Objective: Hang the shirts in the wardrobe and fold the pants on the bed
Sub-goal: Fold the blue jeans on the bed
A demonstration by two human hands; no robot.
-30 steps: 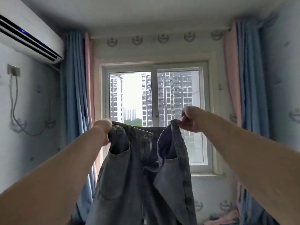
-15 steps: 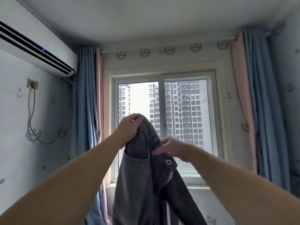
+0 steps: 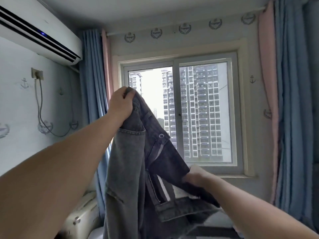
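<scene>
A pair of grey denim pants (image 3: 127, 166) hangs in the air in front of the window, folded lengthwise with the open fly and button facing right. My left hand (image 3: 120, 106) grips the top of the waistband, raised high. My right hand (image 3: 196, 176) holds the front edge of the pants lower down, near the crotch, pulling it to the right. The legs drop out of view at the bottom edge. No shirts and no wardrobe are in sight.
A window (image 3: 179, 111) with blue and pink curtains (image 3: 93, 94) fills the far wall. An air conditioner (image 3: 38, 35) hangs high on the left wall. A white radiator-like unit (image 3: 81, 216) stands low on the left. A strip of bed (image 3: 217, 228) shows at the bottom.
The pants were held spread by both waistband corners; the two sides came together in my left hand, and my right hand slid down the front edge to the crotch area.
</scene>
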